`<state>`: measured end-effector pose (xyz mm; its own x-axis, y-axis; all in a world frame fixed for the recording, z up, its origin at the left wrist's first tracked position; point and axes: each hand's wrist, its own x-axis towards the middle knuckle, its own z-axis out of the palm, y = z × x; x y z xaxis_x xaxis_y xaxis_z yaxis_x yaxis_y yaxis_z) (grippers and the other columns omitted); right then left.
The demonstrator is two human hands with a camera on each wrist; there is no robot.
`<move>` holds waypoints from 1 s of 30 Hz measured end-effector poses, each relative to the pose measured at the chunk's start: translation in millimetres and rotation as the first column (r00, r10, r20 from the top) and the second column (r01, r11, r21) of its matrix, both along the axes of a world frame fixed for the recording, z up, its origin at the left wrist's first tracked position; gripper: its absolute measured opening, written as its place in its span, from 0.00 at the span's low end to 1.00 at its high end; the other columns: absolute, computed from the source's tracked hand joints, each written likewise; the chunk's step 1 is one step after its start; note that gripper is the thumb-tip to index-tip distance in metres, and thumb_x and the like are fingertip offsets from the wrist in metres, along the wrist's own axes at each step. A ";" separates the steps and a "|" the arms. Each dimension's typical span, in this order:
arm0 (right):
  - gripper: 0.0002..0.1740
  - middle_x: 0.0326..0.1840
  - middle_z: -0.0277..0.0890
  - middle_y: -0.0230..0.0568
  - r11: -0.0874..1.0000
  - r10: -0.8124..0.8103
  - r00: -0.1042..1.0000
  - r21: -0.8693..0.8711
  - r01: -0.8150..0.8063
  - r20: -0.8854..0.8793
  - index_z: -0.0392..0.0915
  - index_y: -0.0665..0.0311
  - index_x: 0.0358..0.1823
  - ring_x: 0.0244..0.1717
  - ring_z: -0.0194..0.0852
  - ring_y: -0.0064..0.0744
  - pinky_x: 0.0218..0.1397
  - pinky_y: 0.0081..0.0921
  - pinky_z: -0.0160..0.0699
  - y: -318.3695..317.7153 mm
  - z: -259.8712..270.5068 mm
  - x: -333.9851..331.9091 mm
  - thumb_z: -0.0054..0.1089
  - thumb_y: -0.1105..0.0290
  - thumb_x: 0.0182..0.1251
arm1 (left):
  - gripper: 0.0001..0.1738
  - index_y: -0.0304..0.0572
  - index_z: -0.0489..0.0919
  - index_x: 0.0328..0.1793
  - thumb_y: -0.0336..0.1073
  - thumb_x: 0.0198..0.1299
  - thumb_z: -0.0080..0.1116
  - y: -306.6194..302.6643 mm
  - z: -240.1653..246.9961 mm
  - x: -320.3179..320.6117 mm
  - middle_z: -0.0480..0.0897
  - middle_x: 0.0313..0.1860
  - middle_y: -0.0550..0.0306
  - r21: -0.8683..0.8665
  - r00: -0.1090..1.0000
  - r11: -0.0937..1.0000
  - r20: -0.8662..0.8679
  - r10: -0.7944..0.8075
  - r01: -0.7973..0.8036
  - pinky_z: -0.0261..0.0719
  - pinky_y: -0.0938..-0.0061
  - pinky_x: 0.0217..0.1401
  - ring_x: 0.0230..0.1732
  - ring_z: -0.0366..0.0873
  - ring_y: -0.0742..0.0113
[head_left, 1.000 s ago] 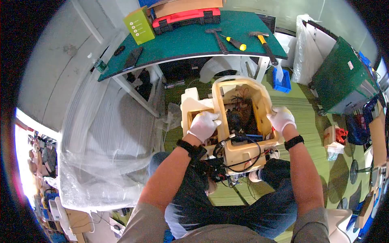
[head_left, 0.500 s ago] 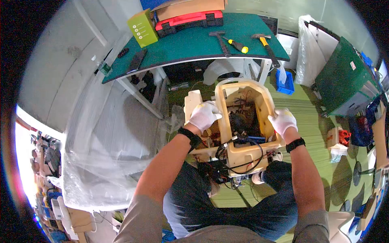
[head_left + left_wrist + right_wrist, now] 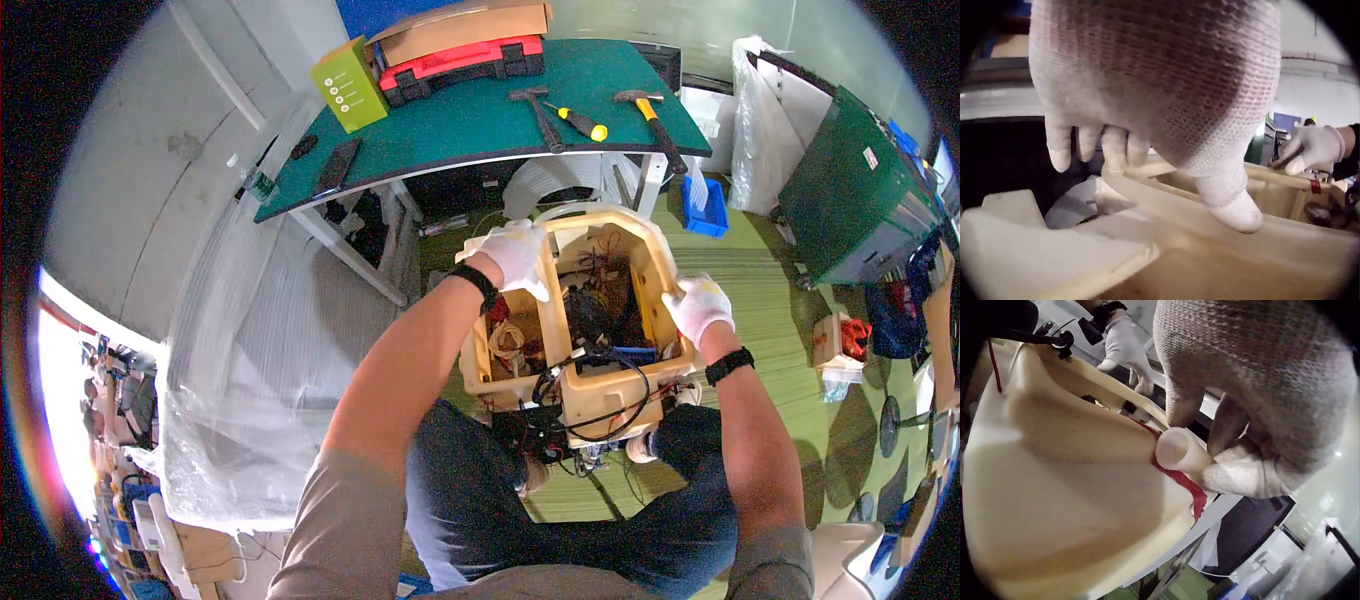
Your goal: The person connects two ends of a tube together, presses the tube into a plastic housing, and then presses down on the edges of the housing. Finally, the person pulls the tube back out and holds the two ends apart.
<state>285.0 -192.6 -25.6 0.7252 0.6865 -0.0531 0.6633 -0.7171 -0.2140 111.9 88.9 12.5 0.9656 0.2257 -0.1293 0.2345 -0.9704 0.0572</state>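
Observation:
A cream plastic housing (image 3: pixel 655 245) with two open compartments stands in front of the person's knees. Wires and dark parts (image 3: pixel 595 305) fill the larger one. My left hand (image 3: pixel 515 255), in a white knit glove, is at the far end of the smaller left compartment. In the left wrist view its fingers (image 3: pixel 1114 150) hang down over the rim, thumb apart. On the right side of the housing, my gloved right hand (image 3: pixel 702 305) pinches a short white tube-like piece (image 3: pixel 1179 450) at the edge. A torn red strip (image 3: pixel 1182 481) lies beside that piece.
A green-topped table (image 3: pixel 440 135) behind the housing holds a claw hammer (image 3: pixel 652 125), another hammer (image 3: pixel 542 118), a screwdriver (image 3: pixel 578 122) and a red-black toolbox (image 3: pixel 465 70). A black cable (image 3: pixel 645 395) loops over the housing's near side. Plastic-wrapped goods (image 3: pixel 290 340) stand left; a blue bin (image 3: pixel 706 212) sits on the floor.
My left hand has moved forward along the left compartment to its far end, uncovering the contents nearer me. The right hand stays at the housing's right edge.

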 end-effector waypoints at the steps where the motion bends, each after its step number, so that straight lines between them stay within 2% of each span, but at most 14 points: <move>1: 0.22 0.52 0.80 0.53 1.000 0.004 1.000 -0.007 -0.004 -0.008 0.85 0.58 0.50 0.55 0.80 0.54 0.61 0.43 0.80 0.2 0.4 0.9 0.59 0.48 0.68 | 0.68 0.32 0.65 0.73 0.64 0.28 0.83 2.0 -3.7 2.7 0.78 0.55 0.36 0.073 0.998 0.997 0.046 -0.043 0.039 0.78 0.55 0.63 0.59 0.77 0.38; 7: 0.21 0.51 0.81 0.52 1.000 -0.010 1.000 0.026 0.010 -0.004 0.85 0.58 0.47 0.54 0.81 0.53 0.60 0.43 0.80 -1.0 1.3 -1.8 0.59 0.49 0.69 | 0.73 0.28 0.68 0.72 0.68 0.19 0.84 5.7 -10.2 20.0 0.77 0.58 0.37 0.186 0.995 0.982 -0.094 0.046 -0.028 0.77 0.52 0.63 0.61 0.76 0.39; 10: 0.21 0.51 0.81 0.53 1.000 0.000 1.000 0.014 -0.001 0.009 0.85 0.58 0.47 0.54 0.81 0.53 0.60 0.44 0.80 -0.5 -0.8 0.5 0.59 0.49 0.68 | 0.72 0.29 0.69 0.70 0.69 0.17 0.84 6.0 -12.0 19.8 0.76 0.59 0.40 0.260 0.999 0.966 -0.050 0.007 0.006 0.77 0.51 0.64 0.63 0.75 0.38; 13: 0.21 0.52 0.81 0.52 1.000 0.002 1.000 0.005 -0.002 -0.008 0.85 0.58 0.48 0.55 0.81 0.53 0.59 0.44 0.80 0.0 2.6 -1.5 0.59 0.49 0.68 | 0.69 0.29 0.70 0.70 0.67 0.23 0.84 10.2 -20.0 22.5 0.72 0.67 0.40 0.363 0.996 0.929 0.029 -0.089 0.073 0.73 0.52 0.69 0.71 0.68 0.41; 15: 0.21 0.52 0.81 0.52 1.000 -0.010 1.000 0.007 0.010 -0.016 0.85 0.58 0.48 0.55 0.81 0.53 0.59 0.44 0.80 -0.5 5.6 -3.2 0.59 0.49 0.69 | 0.69 0.30 0.68 0.73 0.65 0.24 0.84 38.0 -53.7 34.0 0.71 0.68 0.40 0.299 0.993 0.949 0.020 -0.115 0.104 0.73 0.51 0.69 0.72 0.67 0.40; 16: 0.21 0.52 0.81 0.52 1.000 -0.013 1.000 0.008 0.014 -0.015 0.85 0.58 0.48 0.55 0.81 0.53 0.59 0.44 0.80 -0.2 5.7 -4.3 0.59 0.49 0.69 | 0.70 0.31 0.67 0.74 0.64 0.24 0.84 38.2 -50.2 36.6 0.71 0.69 0.40 0.266 0.992 0.957 0.016 -0.127 0.118 0.73 0.51 0.69 0.72 0.66 0.40; 17: 0.21 0.52 0.81 0.52 1.000 -0.016 1.000 0.010 0.016 -0.013 0.85 0.58 0.48 0.55 0.81 0.54 0.59 0.44 0.80 0.0 5.9 -4.0 0.59 0.50 0.69 | 0.74 0.32 0.61 0.78 0.60 0.24 0.86 39.4 -46.5 38.1 0.70 0.69 0.35 0.167 0.993 0.978 -0.018 -0.120 0.121 0.73 0.50 0.68 0.71 0.69 0.37; 20: 0.20 0.52 0.81 0.52 0.999 -0.025 1.000 0.023 0.024 0.007 0.84 0.57 0.49 0.54 0.81 0.54 0.59 0.44 0.81 -0.5 3.0 -3.7 0.58 0.50 0.69 | 0.78 0.34 0.57 0.81 0.61 0.22 0.87 35.5 -35.8 41.1 0.69 0.68 0.31 0.101 0.990 0.986 -0.053 -0.127 0.132 0.75 0.50 0.67 0.68 0.73 0.34; 23: 0.20 0.53 0.81 0.53 1.000 -0.009 1.000 0.014 0.009 -0.007 0.84 0.57 0.50 0.54 0.81 0.54 0.59 0.44 0.80 -0.3 3.1 -1.5 0.57 0.50 0.70 | 0.65 0.36 0.60 0.79 0.54 0.37 0.83 17.1 -10.8 33.3 0.73 0.61 0.30 0.137 0.981 0.974 -0.091 -0.171 0.183 0.79 0.52 0.63 0.61 0.76 0.33; 26: 0.20 0.53 0.81 0.53 1.000 -0.014 1.000 0.022 0.014 -0.014 0.84 0.58 0.50 0.54 0.81 0.54 0.59 0.44 0.80 -0.6 3.6 -1.4 0.57 0.50 0.70 | 0.63 0.39 0.60 0.80 0.58 0.41 0.81 37.9 -37.4 34.2 0.73 0.61 0.30 0.121 0.972 0.965 0.001 -0.234 0.232 0.78 0.51 0.62 0.59 0.77 0.33; 29: 0.20 0.52 0.81 0.53 0.999 -0.026 0.999 0.033 0.027 -0.029 0.84 0.58 0.50 0.54 0.81 0.54 0.59 0.44 0.80 0.5 4.8 -2.3 0.57 0.51 0.70 | 0.55 0.43 0.66 0.78 0.65 0.50 0.73 7.5 -21.8 28.0 0.75 0.59 0.33 0.004 0.994 1.000 0.108 0.023 -0.024 0.78 0.51 0.61 0.58 0.79 0.35; 30: 0.20 0.52 0.81 0.53 0.999 -0.021 1.000 0.042 0.021 -0.022 0.84 0.58 0.49 0.54 0.81 0.54 0.59 0.45 0.80 0.7 3.6 -1.7 0.57 0.51 0.70 | 0.50 0.44 0.69 0.76 0.64 0.53 0.71 4.4 -30.3 27.5 0.76 0.58 0.35 -0.004 0.974 0.997 0.214 0.073 -0.074 0.79 0.51 0.60 0.57 0.79 0.36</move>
